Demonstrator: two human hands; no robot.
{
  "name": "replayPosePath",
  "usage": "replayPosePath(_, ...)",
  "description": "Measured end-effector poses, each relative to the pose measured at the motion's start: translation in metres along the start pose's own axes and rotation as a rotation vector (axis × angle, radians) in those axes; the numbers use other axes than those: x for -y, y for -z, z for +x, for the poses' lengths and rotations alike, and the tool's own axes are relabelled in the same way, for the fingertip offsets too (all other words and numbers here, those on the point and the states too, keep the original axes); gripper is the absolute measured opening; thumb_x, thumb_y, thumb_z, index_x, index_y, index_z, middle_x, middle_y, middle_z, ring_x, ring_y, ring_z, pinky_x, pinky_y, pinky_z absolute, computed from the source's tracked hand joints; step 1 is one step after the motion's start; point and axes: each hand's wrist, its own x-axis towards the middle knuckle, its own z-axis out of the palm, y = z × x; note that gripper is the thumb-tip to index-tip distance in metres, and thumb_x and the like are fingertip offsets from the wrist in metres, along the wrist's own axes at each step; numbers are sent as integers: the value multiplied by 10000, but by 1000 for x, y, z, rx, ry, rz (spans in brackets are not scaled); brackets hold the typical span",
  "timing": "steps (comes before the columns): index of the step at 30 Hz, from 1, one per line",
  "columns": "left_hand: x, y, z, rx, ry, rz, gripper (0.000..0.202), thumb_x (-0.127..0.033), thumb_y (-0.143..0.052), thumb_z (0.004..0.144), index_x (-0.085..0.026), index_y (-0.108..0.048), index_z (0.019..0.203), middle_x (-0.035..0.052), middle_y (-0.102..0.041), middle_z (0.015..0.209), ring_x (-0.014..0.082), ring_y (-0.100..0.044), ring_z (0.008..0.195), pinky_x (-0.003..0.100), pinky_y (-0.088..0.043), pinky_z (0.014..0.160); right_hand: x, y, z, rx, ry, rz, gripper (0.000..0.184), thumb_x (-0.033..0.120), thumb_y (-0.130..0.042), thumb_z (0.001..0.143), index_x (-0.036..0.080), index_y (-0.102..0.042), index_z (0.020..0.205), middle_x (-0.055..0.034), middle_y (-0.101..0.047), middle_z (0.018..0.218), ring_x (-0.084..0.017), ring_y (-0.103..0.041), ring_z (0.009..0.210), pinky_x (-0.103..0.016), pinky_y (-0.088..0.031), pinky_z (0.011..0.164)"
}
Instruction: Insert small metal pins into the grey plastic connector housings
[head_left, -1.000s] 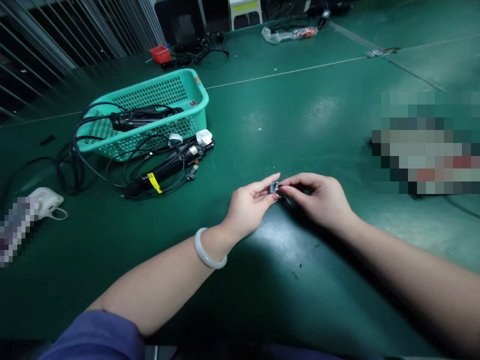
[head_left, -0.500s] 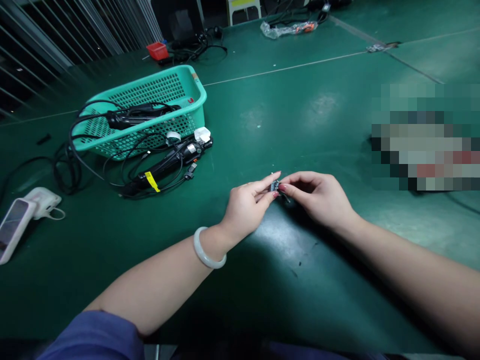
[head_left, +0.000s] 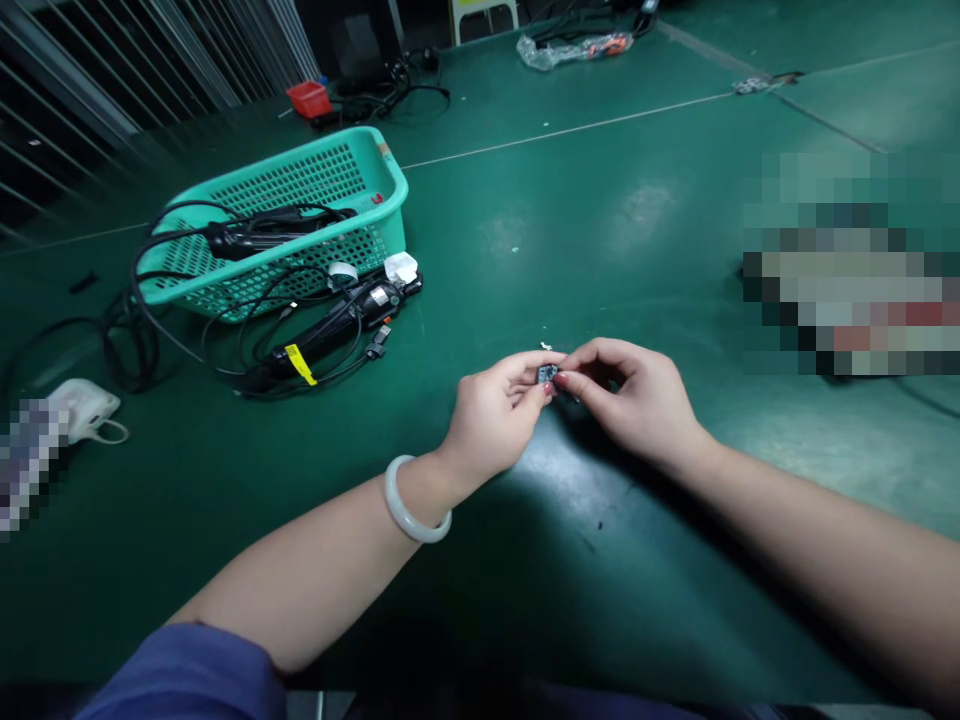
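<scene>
Between the thumb and fingers of my left hand (head_left: 491, 415) is a small grey-blue piece (head_left: 547, 374) that looks like a circuit board. My right hand (head_left: 637, 395) is closed in a pinch, its fingertips meeting at the right edge of this board. Whatever lies between those right fingertips is hidden; a thin dark bit shows just beneath them. Both hands are held close together over the green table (head_left: 480, 560). A tiny white scrap (head_left: 546, 346) lies just beyond the fingers.
To the left stands a turquoise basket (head_left: 397, 225) holding a black cabled device (head_left: 255, 235). Another black device (head_left: 330, 335) with a yellow label lies before it. A white item with a loop (head_left: 86, 410) sits far left. A red box (head_left: 309, 98) and plastic-wrapped cable (head_left: 559, 52) lie behind.
The small board has turned slightly, so more of its face shows. My left index finger now reaches behind the right fingertips. The view has shifted a little.
</scene>
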Motion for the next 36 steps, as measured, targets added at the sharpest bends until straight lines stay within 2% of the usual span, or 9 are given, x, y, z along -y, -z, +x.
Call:
replayPosePath(5, -5, 1, 6, -16, 161, -198, 256, -60, -621, 742, -137, -646, 985, 45, -720, 836, 117, -694, 762, 271, -559, 808, -8, 8, 11, 113, -111, 236, 239, 436, -705, 701, 209, -644, 739, -30, -698, 735, -175, -635, 646, -320, -513, 630)
replayPosePath(7, -5, 3, 9, -72, 230, -266, 255, -47, -612, 745, -139, -631, 983, 40, -714, 839, 114, -695, 756, 275, -553, 814, -14, 14, 14, 64, -100, 105, 195, 410, -684, 731, 220, -662, 765, -34, -703, 758, -177, -629, 651, -330, -510, 635)
replayPosePath(9, -5, 4, 12, -130, 272, -311, 230, -59, -599, 767, -138, -621, 981, 43, -708, 869, 116, -696, 775, 282, -543, 834, -18, 21, 15, 55, -10, -131, 123, 357, -669, 754, 236, -683, 762, -35, -704, 777, -185, -623, 679, -344, -504, 666)
replayPosePath(12, -5, 5, 14, -167, 309, -358, 208, -78, -567, 805, -135, -608, 1000, 54, -699, 924, 117, -695, 804, 300, -526, 880, -19, 26, 13, 158, 136, -351, 96, 299, -638, 784, 239, -705, 753, -37, -705, 824, -195, -636, 753, -348, -505, 717)
replayPosePath(15, -4, 4, 14, -168, 313, -380, 227, -66, -546, 816, -142, -595, 1025, 56, -690, 957, 116, -691, 818, 315, -513, 906, -17, 24, 10, 230, 190, -461, 116, 287, -620, 799, 224, -716, 787, -42, -706, 856, -199, -648, 797, -340, -511, 743)
replayPosePath(20, -2, 4, 14, -155, 297, -374, 224, -72, -574, 803, -159, -582, 1009, 46, -680, 941, 124, -683, 821, 311, -513, 862, -16, 20, 9, 305, 173, -559, 150, 192, -571, 809, 221, -718, 792, -22, -723, 822, -187, -662, 775, -312, -507, 714)
replayPosePath(26, -1, 5, 15, -128, 269, -341, 261, -66, -600, 783, -158, -599, 1028, 32, -669, 894, 103, -656, 806, 274, -508, 811, -19, 29, 12, 240, 98, -519, 186, 208, -545, 835, 221, -724, 885, -25, -741, 895, -191, -678, 803, -318, -512, 762)
replayPosePath(30, 2, 6, 15, -99, 223, -325, 233, -76, -622, 759, -157, -624, 978, 37, -679, 895, 112, -637, 849, 291, -493, 843, -19, 27, 10, 310, 163, -519, 135, 285, -614, 812, 218, -717, 870, -31, -723, 901, -198, -660, 837, -325, -513, 774)
replayPosePath(36, 6, 7, 15, -91, 225, -298, 246, -55, -680, 689, -143, -595, 902, 34, -687, 868, 106, -639, 831, 305, -474, 878, -16, 17, 8, 295, 250, -547, 124, 196, -569, 828, 209, -677, 770, -40, -698, 828, -195, -631, 814, -323, -496, 758)
